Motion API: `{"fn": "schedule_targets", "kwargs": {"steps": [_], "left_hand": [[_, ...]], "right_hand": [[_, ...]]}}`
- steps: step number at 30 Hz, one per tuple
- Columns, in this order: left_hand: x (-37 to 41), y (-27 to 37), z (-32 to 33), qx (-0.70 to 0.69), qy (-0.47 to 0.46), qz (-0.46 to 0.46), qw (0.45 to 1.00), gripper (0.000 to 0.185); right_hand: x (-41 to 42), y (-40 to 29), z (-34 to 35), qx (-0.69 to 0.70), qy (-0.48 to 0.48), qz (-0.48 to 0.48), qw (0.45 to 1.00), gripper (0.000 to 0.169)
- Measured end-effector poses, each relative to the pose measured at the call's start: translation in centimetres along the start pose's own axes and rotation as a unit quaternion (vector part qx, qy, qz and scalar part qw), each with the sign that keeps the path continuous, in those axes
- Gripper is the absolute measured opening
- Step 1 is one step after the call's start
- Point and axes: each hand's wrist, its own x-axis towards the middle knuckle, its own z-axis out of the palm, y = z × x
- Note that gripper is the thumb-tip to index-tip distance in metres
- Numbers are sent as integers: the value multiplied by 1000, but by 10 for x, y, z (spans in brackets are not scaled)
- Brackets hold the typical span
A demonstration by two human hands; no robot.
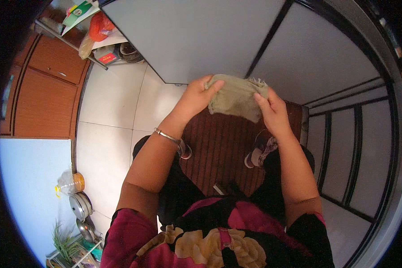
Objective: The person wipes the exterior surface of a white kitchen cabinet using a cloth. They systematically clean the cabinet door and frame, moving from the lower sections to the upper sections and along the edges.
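A pale green cloth [236,98] with a frayed edge is stretched between my two hands, in front of me and above the floor. My left hand [201,93] grips its left end, thumb on top. At the other end my right hand [273,107] pinches the cloth near the frayed corner. The lower edge of the cloth hangs loose. Behind it stands a grey panel [194,37] with dark edging, apart from the cloth as far as I can tell.
Below me lies a dark red striped mat [217,144], my shoes on it. White floor tiles [107,97] and a wooden cabinet [47,100] are at left. An oil bottle [68,184] and lidded pot [80,206] stand by the wall. A loaded shelf rack [110,43] is at upper left.
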Motion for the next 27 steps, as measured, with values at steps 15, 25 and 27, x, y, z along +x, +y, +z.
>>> {"fn": "schedule_targets", "kwargs": {"steps": [15, 25, 27], "left_hand": [[-14, 21, 8, -142, -335, -45, 930, 52], [-12, 22, -11, -351, -194, -105, 910, 45], [-4, 16, -14, -218, -152, -77, 961, 45]], "right_hand": [[-7, 7, -24, 443, -59, 121, 886, 33], [-9, 10, -3, 321, -204, 126, 916, 63], [-8, 0, -5, 374, -96, 125, 914, 50]]}}
